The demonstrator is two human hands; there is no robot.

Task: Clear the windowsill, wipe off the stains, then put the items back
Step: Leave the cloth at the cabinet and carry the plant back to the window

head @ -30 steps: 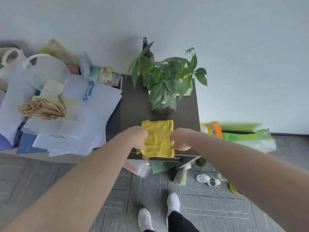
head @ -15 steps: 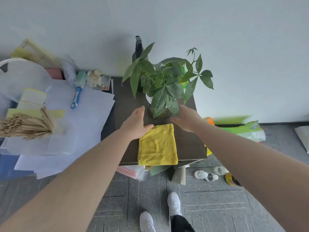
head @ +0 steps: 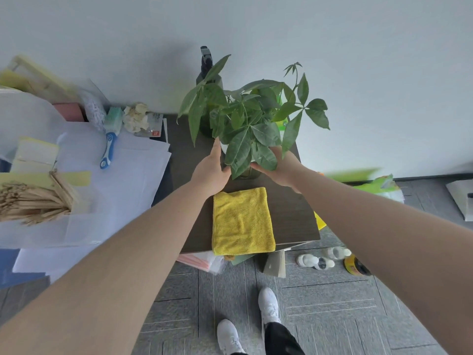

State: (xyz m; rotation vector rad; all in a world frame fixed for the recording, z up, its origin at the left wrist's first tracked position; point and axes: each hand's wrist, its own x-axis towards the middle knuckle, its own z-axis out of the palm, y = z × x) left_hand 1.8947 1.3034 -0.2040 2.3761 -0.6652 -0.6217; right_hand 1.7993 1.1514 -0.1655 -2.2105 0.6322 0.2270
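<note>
We put left hand (head: 211, 172) and right hand (head: 280, 167) around the potted plant (head: 245, 124), fingers hidden by leaves, grip unclear. Yellow cloth (head: 243, 221) lies just behind both hands on the dark surface (head: 294, 213). Clearing looks barely begun; wiping and returning remain.

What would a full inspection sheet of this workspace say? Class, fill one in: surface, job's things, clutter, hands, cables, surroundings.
Surface: dark brown top, bare around the cloth.
Job's things: folded yellow cloth lying flat at the near edge; potted plant behind it; dark spray bottle at the wall.
Clutter: white papers, blue-handled brush, wooden sticks to the left.
Hands: left hand and right hand on either side of the plant's pot; grip partly hidden by leaves.
Cables: nothing seen.
Surroundings: grey floor with small bottles; pale wall.
</note>
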